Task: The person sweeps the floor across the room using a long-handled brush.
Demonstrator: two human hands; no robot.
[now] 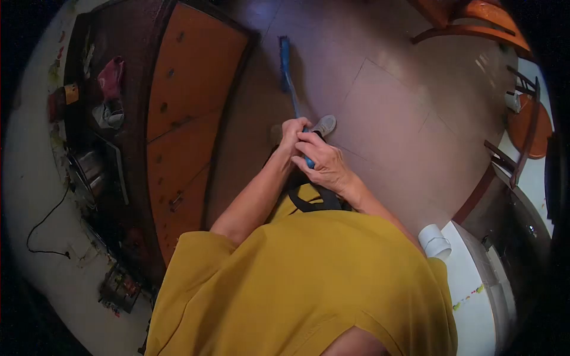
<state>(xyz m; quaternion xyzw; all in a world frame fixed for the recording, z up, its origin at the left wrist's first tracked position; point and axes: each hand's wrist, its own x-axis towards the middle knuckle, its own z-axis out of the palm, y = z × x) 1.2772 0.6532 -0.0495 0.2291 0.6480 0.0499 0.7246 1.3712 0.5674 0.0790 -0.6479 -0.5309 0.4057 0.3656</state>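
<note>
Both my hands are closed around the handle of a blue broom (285,65), near its upper end. My left hand (292,132) grips the shaft just ahead of my right hand (323,159), and the two touch. A blue bit of the handle's end shows beneath my right fingers. The shaft runs away from me, and the long narrow head lies on the tiled floor (380,107) at the top of the view. One grey shoe (325,124) shows just beyond my hands.
Wooden cabinets (190,71) line the left, with a dark counter (133,77) carrying a red cloth (111,78) and a steel appliance (89,172). Wooden chairs (475,29) stand at the upper right. A white cup-like object (434,242) rests beside a white cabinet (472,279) at the lower right.
</note>
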